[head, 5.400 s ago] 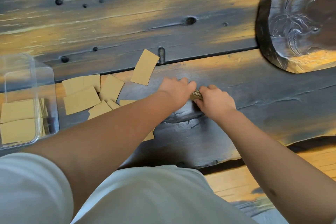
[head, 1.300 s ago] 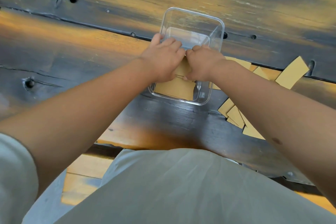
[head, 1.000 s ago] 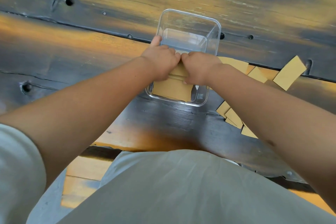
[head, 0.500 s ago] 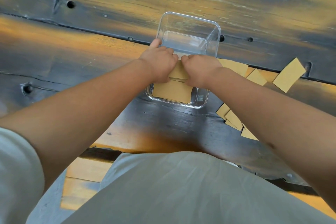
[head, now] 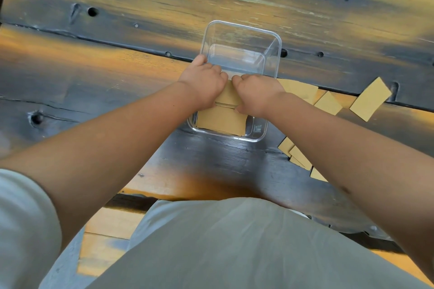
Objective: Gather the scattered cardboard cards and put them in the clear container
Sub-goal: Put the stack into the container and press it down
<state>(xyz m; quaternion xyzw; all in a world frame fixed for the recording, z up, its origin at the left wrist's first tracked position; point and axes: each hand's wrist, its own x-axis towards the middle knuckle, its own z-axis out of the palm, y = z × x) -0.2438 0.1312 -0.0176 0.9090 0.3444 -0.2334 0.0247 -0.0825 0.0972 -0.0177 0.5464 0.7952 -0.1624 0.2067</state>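
Note:
A clear plastic container (head: pixel 244 30) sits on the dark wooden table. Both hands reach into its middle. My left hand (head: pixel 204 81) and my right hand (head: pixel 256 91) press from either side on a stack of cardboard cards (head: pixel 229 96) inside the container. A second stack of cards (head: pixel 222 121) lies flat at the container's near end. To the right of the container, loose cards lie on the table: one (head: pixel 370 98) far right, others (head: pixel 328 103) behind my right forearm, several (head: pixel 296 152) below it.
The table (head: pixel 117 73) is of rough dark planks with holes and a long seam. Its near edge runs just above my lap (head: pixel 234 241). A wooden floor strip (head: pixel 110 223) shows below the edge.
5.4 s ago my hands squared a stack on the table right of the container. Since then they have carried it into the container. Over the last second they have barely moved.

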